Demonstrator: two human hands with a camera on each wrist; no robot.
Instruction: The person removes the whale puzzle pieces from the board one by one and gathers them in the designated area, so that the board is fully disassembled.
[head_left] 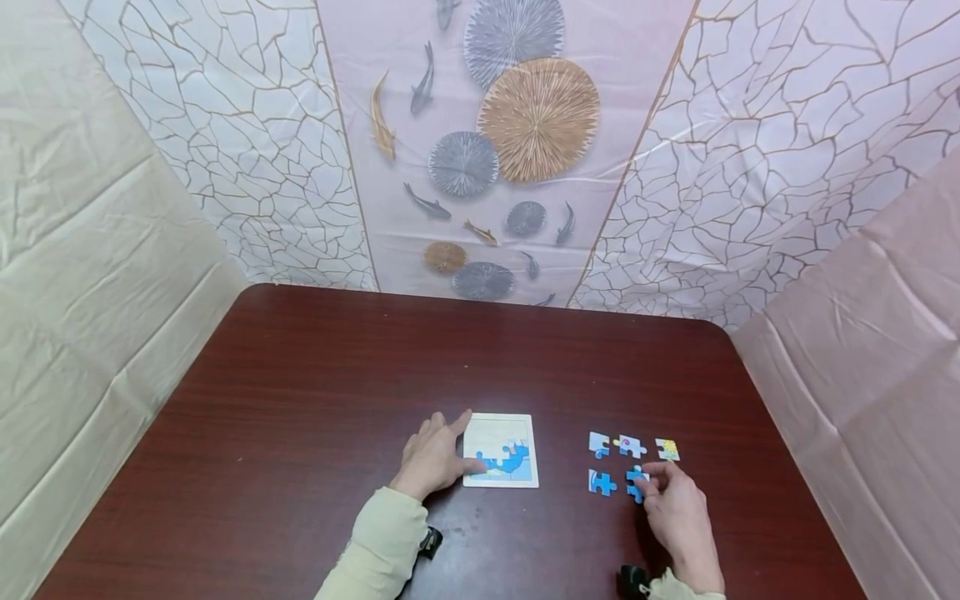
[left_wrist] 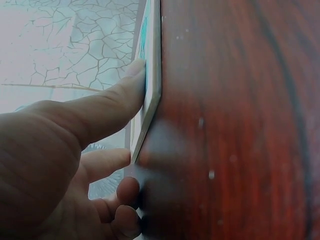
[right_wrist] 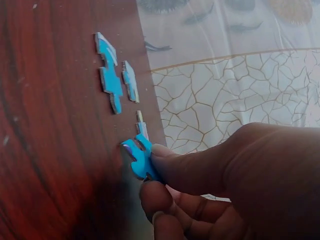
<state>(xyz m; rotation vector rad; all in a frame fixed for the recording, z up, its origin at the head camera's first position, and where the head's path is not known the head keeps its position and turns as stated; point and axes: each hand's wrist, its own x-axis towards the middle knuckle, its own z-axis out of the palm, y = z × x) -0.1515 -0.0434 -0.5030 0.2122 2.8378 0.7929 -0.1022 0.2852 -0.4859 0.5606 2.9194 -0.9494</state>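
Observation:
A square puzzle board (head_left: 501,423) with a pale frame lies on the table, its lower part filled with blue puzzle pieces. My left hand (head_left: 432,457) rests at the board's left side, thumb (left_wrist: 112,107) pressing on its face and index finger touching the far corner. Between thumb and fingertips, my right hand (head_left: 677,508) pinches a blue puzzle piece (right_wrist: 142,161), seen tilted in the right wrist view. Beside it lies another blue piece (head_left: 602,482). Behind are a white-and-blue piece (head_left: 598,443), a pale piece (head_left: 631,447) and a yellow piece (head_left: 667,449).
The dark red-brown table (head_left: 337,367) reaches back to a patterned cloth (head_left: 465,233). Pale cloth walls stand on the left (head_left: 97,333) and right (head_left: 862,350). A black wrist strap (head_left: 431,542) shows at my left sleeve.

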